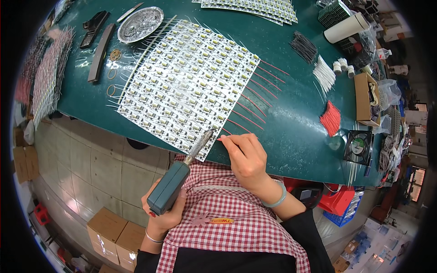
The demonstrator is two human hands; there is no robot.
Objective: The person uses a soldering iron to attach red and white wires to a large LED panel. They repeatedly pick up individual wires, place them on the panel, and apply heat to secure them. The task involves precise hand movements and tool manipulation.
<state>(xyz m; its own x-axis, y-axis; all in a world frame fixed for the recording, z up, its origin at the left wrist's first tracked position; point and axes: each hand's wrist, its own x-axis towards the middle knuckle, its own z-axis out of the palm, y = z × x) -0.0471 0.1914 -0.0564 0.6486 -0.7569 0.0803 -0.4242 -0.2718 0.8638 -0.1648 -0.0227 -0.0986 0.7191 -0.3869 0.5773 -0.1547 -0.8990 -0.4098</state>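
Checked apron (236, 207) filled the foreground | left hand (167, 220) gripped a soldering gun (169, 189), tip over the circuit sheet (182, 77) near its right edge | right hand (248, 159) pinched a red wire (219, 139) there | sheet lay on green table (296, 145)

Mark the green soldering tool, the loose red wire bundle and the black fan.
Green soldering tool (169, 187): head view, on its housing.
Loose red wire bundle (331, 119): head view, middle of the bundle.
Black fan (358, 146): head view, on its hub.
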